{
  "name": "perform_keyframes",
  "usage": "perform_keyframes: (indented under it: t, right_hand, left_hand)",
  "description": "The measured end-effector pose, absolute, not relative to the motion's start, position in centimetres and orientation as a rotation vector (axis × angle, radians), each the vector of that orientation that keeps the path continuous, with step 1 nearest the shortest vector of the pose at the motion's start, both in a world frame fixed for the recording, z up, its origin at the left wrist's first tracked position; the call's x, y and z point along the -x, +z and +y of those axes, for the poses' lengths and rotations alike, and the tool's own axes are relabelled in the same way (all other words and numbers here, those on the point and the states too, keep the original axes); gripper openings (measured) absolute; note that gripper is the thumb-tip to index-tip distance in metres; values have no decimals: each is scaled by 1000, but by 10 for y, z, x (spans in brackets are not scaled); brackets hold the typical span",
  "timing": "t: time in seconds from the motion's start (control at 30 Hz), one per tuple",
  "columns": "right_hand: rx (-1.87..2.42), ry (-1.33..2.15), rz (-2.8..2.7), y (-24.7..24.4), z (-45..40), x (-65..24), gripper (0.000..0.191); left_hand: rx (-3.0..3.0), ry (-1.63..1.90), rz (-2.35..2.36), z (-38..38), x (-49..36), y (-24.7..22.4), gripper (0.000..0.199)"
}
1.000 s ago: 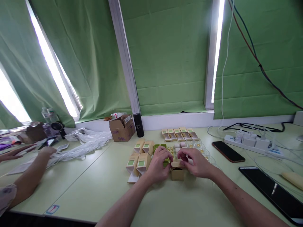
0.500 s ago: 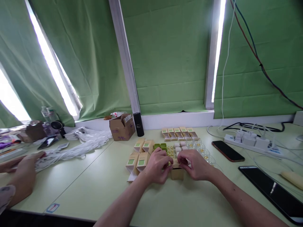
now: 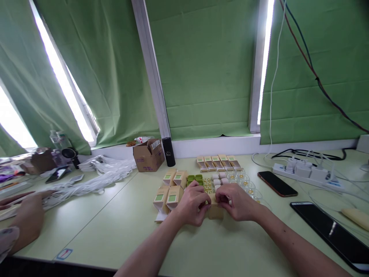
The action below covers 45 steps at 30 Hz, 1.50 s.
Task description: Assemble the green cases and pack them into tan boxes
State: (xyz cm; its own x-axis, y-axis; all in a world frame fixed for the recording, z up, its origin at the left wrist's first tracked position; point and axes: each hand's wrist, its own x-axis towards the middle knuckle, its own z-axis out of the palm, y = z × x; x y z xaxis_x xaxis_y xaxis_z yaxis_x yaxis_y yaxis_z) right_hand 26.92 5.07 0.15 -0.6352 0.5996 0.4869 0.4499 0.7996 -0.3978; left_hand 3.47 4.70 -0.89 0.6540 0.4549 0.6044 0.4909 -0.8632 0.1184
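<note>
A small kraft-paper box point(image 3: 216, 212) stands on the table between my two hands. My left hand point(image 3: 193, 203) pinches its left upper edge, and my right hand point(image 3: 235, 201) pinches the right upper edge by the top flap. Left of my left hand stand several kraft boxes with green labels point(image 3: 172, 198), their flaps hanging out. Just beyond my fingers are green cups point(image 3: 195, 179), small yellow pieces point(image 3: 207, 184) and whitish-pink pieces point(image 3: 219, 178). Clear round containers with yellow centres point(image 3: 242, 177) sit beyond my right hand, which partly hides the nearer ones.
Farther back is a row of kraft boxes point(image 3: 219, 163). A cardboard carton point(image 3: 148, 155) and black bottle point(image 3: 168, 152) stand by the wall. On the right lie phones point(image 3: 277, 184), a tablet-like device point(image 3: 331, 234) and a power strip point(image 3: 308, 177). Another person's hand point(image 3: 29, 215) handles white straps point(image 3: 98, 181).
The top flap between my hands has come down towards the front panel, and the dark gap beneath it has closed. The other person's hand at the left has shifted slightly.
</note>
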Motion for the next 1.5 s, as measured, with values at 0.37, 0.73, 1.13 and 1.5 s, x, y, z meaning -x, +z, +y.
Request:
perform_keyframes:
  t: [0.37,0.73,1.13,1.5]
  right_hand:
    - [772,335,-2405,-2,55,-270,17]
    - [1009,356,-2443,9,61,-283,57]
    - [1112,340,-2475,15,63,-292,56]
    - [989,607,-2468,8,60,-283,64]
  left_hand:
    - [2831,-998,-746,46,-37,-11,9]
    - [2525,-989,-1301,57,-35,-12,31]
    - [2644,-1022,-1246,55,-34,-13,21]
    - [2672,-984,-1249,55,-36,-14,29]
